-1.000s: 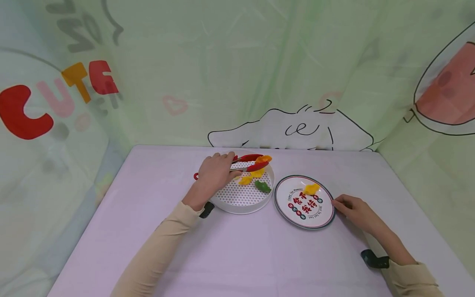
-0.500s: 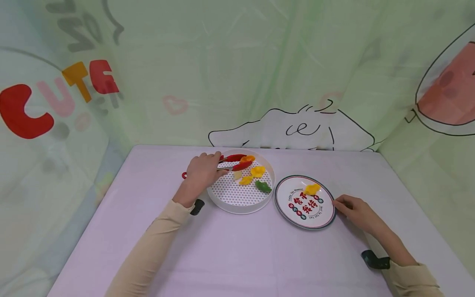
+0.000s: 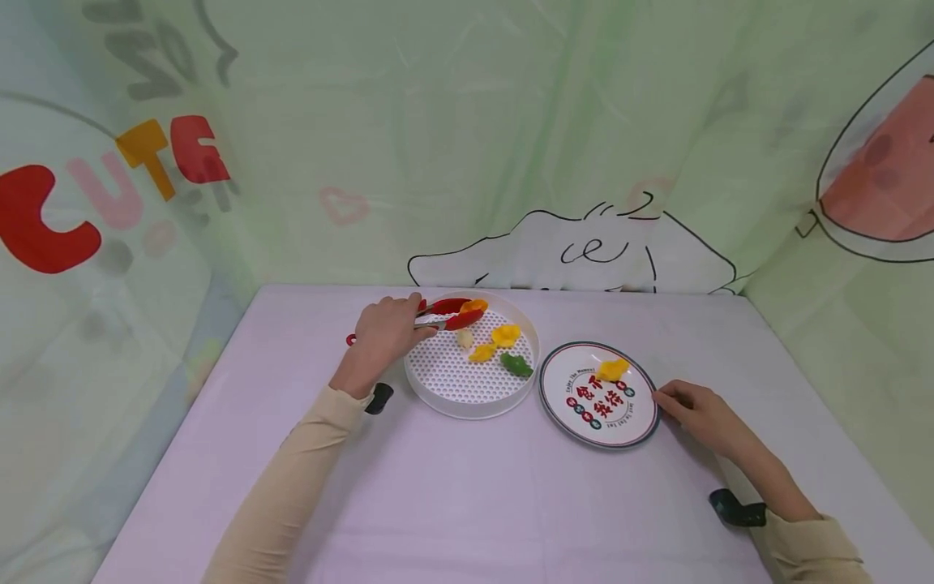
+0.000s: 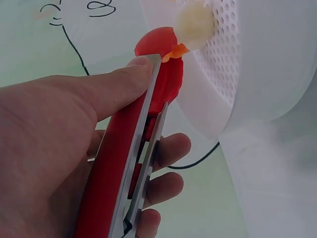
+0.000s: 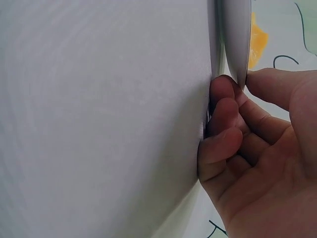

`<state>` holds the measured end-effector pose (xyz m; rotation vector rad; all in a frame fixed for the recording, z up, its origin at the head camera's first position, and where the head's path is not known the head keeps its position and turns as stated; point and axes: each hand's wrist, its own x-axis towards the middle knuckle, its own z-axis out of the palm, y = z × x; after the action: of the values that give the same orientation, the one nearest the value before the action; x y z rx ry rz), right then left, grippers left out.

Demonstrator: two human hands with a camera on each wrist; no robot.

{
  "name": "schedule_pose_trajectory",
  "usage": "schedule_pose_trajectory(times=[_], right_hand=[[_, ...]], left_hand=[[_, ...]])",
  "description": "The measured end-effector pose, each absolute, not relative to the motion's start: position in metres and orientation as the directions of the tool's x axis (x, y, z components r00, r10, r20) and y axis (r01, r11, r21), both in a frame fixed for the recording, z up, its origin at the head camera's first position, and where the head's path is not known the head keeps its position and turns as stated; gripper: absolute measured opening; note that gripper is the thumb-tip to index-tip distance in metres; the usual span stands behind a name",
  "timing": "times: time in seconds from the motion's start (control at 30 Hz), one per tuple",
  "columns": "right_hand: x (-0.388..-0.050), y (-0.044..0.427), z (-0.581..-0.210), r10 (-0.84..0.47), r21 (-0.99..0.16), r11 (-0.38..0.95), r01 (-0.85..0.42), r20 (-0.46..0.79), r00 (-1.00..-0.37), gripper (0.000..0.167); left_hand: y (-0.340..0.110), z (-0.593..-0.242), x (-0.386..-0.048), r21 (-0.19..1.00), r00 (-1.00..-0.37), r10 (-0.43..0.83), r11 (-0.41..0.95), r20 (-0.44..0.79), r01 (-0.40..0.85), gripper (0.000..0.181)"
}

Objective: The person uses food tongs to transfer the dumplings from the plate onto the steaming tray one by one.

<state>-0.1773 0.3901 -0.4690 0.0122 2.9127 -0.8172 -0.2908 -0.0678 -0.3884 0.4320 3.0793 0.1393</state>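
Note:
My left hand (image 3: 385,334) grips red-and-metal tongs (image 4: 111,173) over the back left of a white round tray (image 3: 467,410) with a perforated base. Between the red tong tips is an orange piece (image 3: 474,306), seen only in part in the left wrist view. Lying in the tray are two yellow pieces (image 3: 506,335), a green piece (image 3: 516,365) and a pale piece (image 4: 194,25). My right hand (image 3: 704,418) pinches the right rim of a white plate (image 3: 626,431), thumb on top and fingers beneath. One yellow piece (image 3: 613,371) sits on that plate.
A pale tablecloth (image 3: 474,503) covers the table under the tray and plate. Behind the table's back edge hangs a printed green curtain (image 3: 438,162), with more of it at both sides. The tray and plate stand close beside each other.
My left hand has moved left with the tongs, and the orange piece has travelled left with their tips. The pale piece now shows more fully. My right hand stays on the plate rim.

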Motion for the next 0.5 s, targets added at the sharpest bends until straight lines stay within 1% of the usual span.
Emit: schedule_pose_trajectory(times=[0.3,0.5], right_hand=[[-0.1774,0.3895,-0.4665,-0.032,-0.517,0.855,0.026,-0.103,-0.994,0.038],[-0.1773,0.3897,-0.4675,-0.028,-0.517,0.856,0.03,-0.104,-0.994,0.037]], left_hand=[[-0.0737,-0.3868,-0.2952,0.089,-0.969,0.239,0.968,-0.057,0.233,0.063],[-0.0742,-0.3874,-0.2951,0.088,-0.97,0.234,0.97,-0.067,0.228,0.063]])
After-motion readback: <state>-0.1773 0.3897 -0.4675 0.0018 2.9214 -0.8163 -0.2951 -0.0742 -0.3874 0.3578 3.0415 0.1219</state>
